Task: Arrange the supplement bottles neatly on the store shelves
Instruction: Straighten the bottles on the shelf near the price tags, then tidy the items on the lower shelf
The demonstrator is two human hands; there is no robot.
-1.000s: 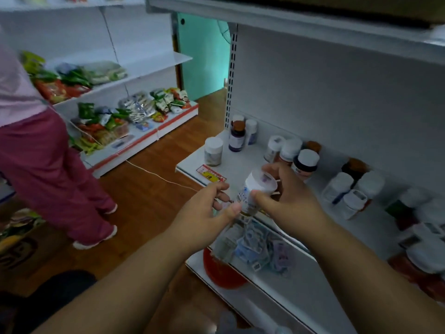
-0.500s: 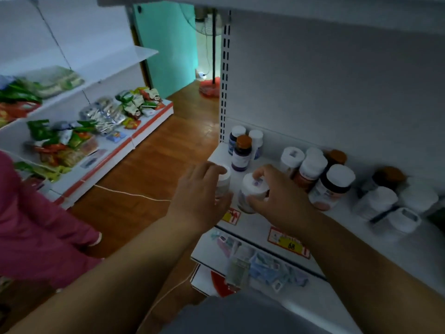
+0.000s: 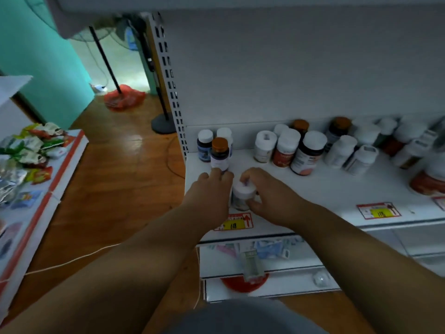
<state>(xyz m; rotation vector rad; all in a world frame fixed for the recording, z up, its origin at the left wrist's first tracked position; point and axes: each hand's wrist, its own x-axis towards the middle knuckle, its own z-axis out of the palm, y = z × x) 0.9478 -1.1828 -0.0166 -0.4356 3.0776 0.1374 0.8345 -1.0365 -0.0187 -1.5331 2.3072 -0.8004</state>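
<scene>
Between both hands, near front lip of white metal shelf [image 3: 313, 189]: small white-capped plastic bottle [image 3: 243, 192], upright. Right hand [image 3: 269, 196] fingers curl round it, likely steadying for placement. Left hand [image 3: 212, 189] fingers extended, tips touching orange-capped dark bottle [image 3: 219, 154] just beyond, probably aligning row. Yellow price tag [image 3: 234, 224] below fingers reads "18"; bottle labels unreadable.
</scene>
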